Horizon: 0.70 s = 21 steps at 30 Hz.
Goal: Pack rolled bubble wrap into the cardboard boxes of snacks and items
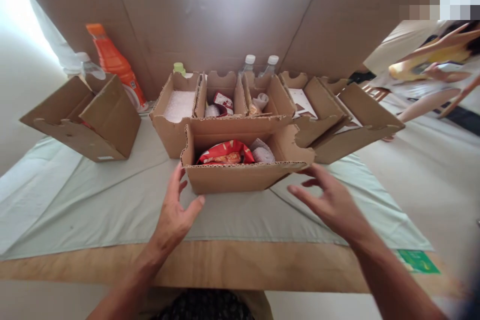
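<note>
In front of me a cardboard box with an open top lies lengthwise on the pale cloth. A red snack bag and a bubble-wrapped item sit inside it. My left hand is at the box's left end, fingers apart, thumb pointing inward. At the right end is my right hand, also spread, its fingertips close to the box's lower corner. Whether the fingertips touch the cardboard I cannot tell. Neither hand grips anything.
Behind stands a row of cardboard boxes holding wrapped items. Another box and an orange bottle are at the left. Clear bottles stand behind the row, before a cardboard wall. A person is at the far right.
</note>
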{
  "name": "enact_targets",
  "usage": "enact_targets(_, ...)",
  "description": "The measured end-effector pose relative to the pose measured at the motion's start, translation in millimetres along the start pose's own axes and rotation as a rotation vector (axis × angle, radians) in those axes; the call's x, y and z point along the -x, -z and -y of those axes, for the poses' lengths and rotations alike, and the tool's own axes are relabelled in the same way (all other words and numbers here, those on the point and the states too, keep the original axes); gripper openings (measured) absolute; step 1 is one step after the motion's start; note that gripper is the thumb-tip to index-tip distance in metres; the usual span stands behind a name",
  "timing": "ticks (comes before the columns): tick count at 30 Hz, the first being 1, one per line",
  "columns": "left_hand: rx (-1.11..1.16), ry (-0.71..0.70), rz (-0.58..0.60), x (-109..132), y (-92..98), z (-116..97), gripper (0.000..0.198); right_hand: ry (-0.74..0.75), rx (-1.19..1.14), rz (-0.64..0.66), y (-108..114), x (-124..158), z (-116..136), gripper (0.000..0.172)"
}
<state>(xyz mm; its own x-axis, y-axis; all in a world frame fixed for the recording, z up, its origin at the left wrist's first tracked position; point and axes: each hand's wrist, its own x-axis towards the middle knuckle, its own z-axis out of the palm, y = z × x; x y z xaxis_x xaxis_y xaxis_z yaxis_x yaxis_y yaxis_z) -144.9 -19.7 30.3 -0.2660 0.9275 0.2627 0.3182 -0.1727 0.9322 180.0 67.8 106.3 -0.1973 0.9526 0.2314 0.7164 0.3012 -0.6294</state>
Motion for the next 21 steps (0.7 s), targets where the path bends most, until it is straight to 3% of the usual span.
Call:
enact_targets(2,0.045,0.008,0.02,-1.6,-12.1,0.1,0.075,0.038,-0.07,0.013,-30.5,-4.5,0.1,0.051)
enact_targets(4,0.073,0.019,0.009,-0.1,-17.6,-7.9,0.072,0.049,-0.092,-0.011,-45.5,-4.0,7.7,0.049)
enact_targets(8,0.124,-0.046,-0.016,12.8,-3.2,-43.9,0.063,0.098,-0.031,-0.153,-29.1,15.8,37.7,0.046)
enact_targets(12,0.166,-0.074,-0.151,36.6,22.0,-67.9,0.07,0.253,0.085,-0.296,-10.7,41.6,64.6,0.042)
enact_targets(15,0.2,0.007,-0.249,59.7,34.5,-55.2,0.071,0.349,0.108,-0.272,-32.6,61.9,69.0,0.038)
enact_targets(18,0.31,0.042,-0.358,72.9,47.8,-29.9,0.063,0.356,0.059,-0.188,-77.9,87.7,73.0,0.019)
enact_targets(19,0.339,0.036,-0.411,71.7,54.3,-21.9,0.059,0.358,0.037,-0.166,-94.3,97.5,77.1,0.022)
enact_targets(21,0.336,0.011,-0.505,58.9,71.2,-8.1,0.052,0.375,-0.02,-0.119,-124.5,116.8,89.9,0.046)
